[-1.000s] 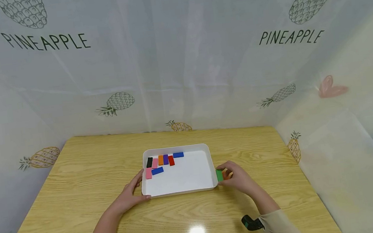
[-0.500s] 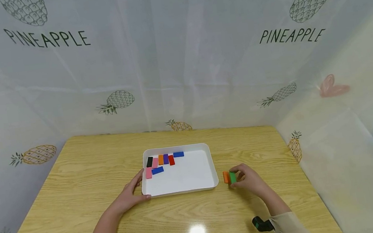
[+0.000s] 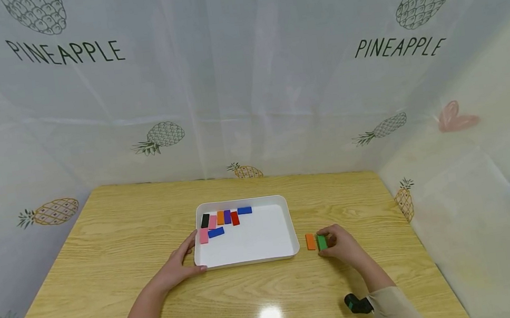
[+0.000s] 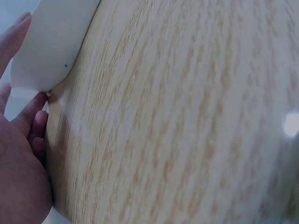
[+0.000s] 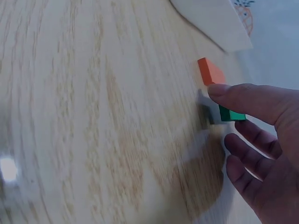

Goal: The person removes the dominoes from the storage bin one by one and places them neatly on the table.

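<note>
A shallow white tray (image 3: 248, 261) lies on the wooden table with small coloured blocks in its left and back part. My left hand (image 3: 176, 268) rests against the tray's left end, thumb by the front corner and fingers along the side. Right of the tray, my right hand (image 3: 342, 246) pinches a green block (image 3: 322, 242) between thumb and fingers. An orange block (image 3: 310, 242) lies on the table between this hand and the tray. In the right wrist view, the thumb partly covers the green block (image 5: 232, 114).
Inside the tray are a black block (image 3: 205, 221), a purple block (image 3: 227, 217), a red block (image 3: 235, 218), and pink, blue and orange ones. A pineapple-printed sheet (image 3: 245, 75) hangs behind the table (image 3: 235, 310).
My right hand has moved right, away from the tray's edge, with the green block. The orange block now shows fully, apart from the hand. The left hand and tray have stayed put.
</note>
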The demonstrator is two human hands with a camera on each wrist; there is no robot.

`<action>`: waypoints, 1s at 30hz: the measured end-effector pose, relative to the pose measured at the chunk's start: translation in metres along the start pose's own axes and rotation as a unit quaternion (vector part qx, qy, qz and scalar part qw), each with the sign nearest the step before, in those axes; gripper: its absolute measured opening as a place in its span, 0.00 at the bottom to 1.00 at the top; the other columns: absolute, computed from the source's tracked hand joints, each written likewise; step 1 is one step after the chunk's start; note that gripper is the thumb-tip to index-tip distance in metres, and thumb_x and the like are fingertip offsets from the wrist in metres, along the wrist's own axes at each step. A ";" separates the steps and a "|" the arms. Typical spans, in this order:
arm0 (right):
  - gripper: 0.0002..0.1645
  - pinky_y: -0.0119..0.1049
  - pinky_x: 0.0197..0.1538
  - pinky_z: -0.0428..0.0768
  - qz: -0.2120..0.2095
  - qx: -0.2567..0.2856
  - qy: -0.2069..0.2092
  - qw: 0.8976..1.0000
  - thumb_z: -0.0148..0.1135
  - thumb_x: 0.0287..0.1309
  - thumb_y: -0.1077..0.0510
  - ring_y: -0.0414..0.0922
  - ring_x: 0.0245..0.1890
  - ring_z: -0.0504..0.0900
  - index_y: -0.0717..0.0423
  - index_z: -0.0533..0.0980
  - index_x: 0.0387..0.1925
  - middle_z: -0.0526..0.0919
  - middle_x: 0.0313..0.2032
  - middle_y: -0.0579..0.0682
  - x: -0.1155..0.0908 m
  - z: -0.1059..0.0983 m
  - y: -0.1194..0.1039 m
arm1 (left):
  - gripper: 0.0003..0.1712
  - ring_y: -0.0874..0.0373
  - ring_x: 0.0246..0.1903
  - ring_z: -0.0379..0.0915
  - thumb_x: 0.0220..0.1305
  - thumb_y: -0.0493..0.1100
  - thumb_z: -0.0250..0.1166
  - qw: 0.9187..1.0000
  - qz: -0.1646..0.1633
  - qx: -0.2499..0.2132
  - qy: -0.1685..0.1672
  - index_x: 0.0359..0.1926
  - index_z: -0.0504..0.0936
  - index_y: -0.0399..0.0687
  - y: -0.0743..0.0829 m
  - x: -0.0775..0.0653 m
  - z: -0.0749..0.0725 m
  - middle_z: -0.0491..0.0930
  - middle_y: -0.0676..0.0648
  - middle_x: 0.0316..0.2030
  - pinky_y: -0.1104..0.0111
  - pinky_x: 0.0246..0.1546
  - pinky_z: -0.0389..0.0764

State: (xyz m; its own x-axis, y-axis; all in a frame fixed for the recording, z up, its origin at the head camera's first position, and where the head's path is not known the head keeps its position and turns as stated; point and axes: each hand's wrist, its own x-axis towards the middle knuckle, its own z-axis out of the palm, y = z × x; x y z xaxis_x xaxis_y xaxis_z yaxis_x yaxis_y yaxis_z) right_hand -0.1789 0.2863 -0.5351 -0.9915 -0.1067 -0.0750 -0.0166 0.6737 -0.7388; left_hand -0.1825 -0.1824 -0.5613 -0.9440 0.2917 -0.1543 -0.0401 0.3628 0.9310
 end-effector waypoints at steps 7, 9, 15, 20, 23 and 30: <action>0.29 0.41 0.40 0.76 0.018 -0.010 0.001 1.000 0.77 0.43 0.68 0.47 0.38 0.73 0.59 0.79 0.51 0.74 0.41 0.51 0.004 0.002 0.000 | 0.60 0.37 0.67 0.50 0.52 0.43 0.76 1.000 0.006 0.001 -0.004 0.78 0.48 0.55 0.001 0.000 0.000 0.57 0.38 0.71 0.36 0.64 0.49; 0.29 0.41 0.40 0.77 0.020 -0.008 -0.003 1.000 0.77 0.43 0.69 0.47 0.38 0.74 0.60 0.79 0.51 0.74 0.41 0.52 0.005 0.002 0.000 | 0.59 0.37 0.67 0.50 0.52 0.43 0.76 1.000 0.009 0.001 -0.003 0.78 0.48 0.55 0.001 0.000 -0.001 0.57 0.38 0.71 0.36 0.64 0.49; 0.29 0.43 0.41 0.79 0.020 -0.014 -0.012 1.000 0.77 0.42 0.69 0.48 0.39 0.75 0.61 0.79 0.50 0.74 0.42 0.54 0.009 0.001 0.000 | 0.59 0.37 0.67 0.51 0.52 0.43 0.76 1.000 0.016 -0.005 -0.006 0.78 0.48 0.54 0.002 0.000 -0.001 0.57 0.37 0.70 0.36 0.64 0.50; 0.29 0.41 0.38 0.76 0.019 -0.033 -0.011 0.999 0.78 0.40 0.69 0.47 0.36 0.72 0.61 0.80 0.49 0.74 0.40 0.53 0.011 0.001 0.000 | 0.59 0.37 0.67 0.51 0.53 0.43 0.76 1.000 0.017 0.000 -0.007 0.78 0.48 0.53 0.001 0.000 -0.001 0.57 0.37 0.70 0.36 0.63 0.50; 0.29 0.40 0.37 0.75 0.022 -0.032 -0.012 0.999 0.78 0.40 0.69 0.47 0.35 0.72 0.61 0.80 0.49 0.73 0.40 0.53 0.011 0.001 0.000 | 0.59 0.37 0.67 0.51 0.52 0.43 0.76 1.000 0.014 0.005 -0.004 0.78 0.48 0.53 0.002 0.000 -0.001 0.57 0.37 0.71 0.36 0.64 0.50; 0.30 0.39 0.37 0.76 0.024 -0.021 -0.020 0.999 0.78 0.41 0.68 0.47 0.36 0.72 0.61 0.79 0.50 0.73 0.41 0.53 0.012 -0.001 -0.001 | 0.59 0.37 0.68 0.50 0.52 0.43 0.76 1.000 0.011 0.002 -0.006 0.78 0.48 0.53 0.004 0.000 -0.002 0.57 0.37 0.71 0.37 0.64 0.50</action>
State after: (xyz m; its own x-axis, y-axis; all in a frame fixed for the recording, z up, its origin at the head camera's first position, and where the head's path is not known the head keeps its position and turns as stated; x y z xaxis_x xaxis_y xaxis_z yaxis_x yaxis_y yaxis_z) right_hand -0.1911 0.2847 -0.5349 -0.9853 -0.1015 -0.1371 0.0249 0.7091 -0.7046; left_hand -0.1833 -0.1828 -0.5565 -0.9408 0.3102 -0.1368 -0.0171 0.3595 0.9330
